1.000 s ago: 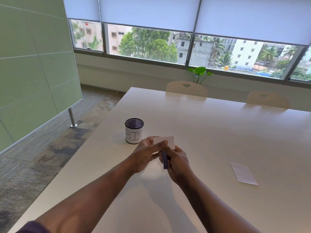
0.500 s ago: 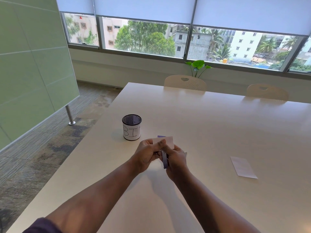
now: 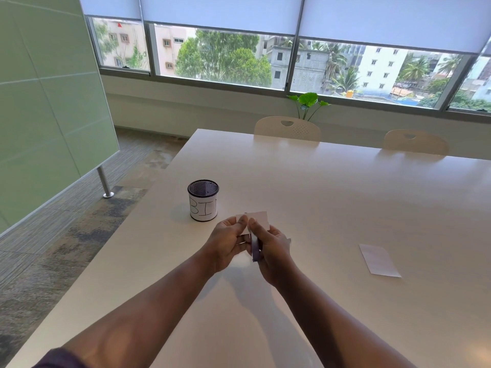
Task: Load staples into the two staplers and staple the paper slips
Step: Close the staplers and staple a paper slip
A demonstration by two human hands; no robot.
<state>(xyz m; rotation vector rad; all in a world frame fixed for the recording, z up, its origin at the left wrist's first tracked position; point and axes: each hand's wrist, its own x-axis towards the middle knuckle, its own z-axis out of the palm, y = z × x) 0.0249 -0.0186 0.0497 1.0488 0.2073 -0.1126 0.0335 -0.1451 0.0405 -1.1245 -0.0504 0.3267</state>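
Both hands meet above the white table [image 3: 332,208], a little in front of me. My right hand [image 3: 273,251] grips a small purple stapler [image 3: 255,247], held on edge with its nose pointing away. My left hand [image 3: 225,241] pinches a white paper slip [image 3: 259,218] that sticks up behind the fingertips, at the stapler's nose. Whether the slip sits inside the stapler's jaws is hidden by my fingers. A second white paper slip [image 3: 378,259] lies flat on the table to the right. Only one stapler shows.
A black mesh cup [image 3: 203,200] with a white label reading BIN stands just left of my hands. Two pale chairs [image 3: 287,128] line the far table edge, with a green plant [image 3: 308,100] behind. The table's left edge drops to carpet; a green glass partition [image 3: 47,102] stands left.
My hands stay together on the stapler and slip. The view has tilted down slightly, so the table and cup sit higher in the frame.
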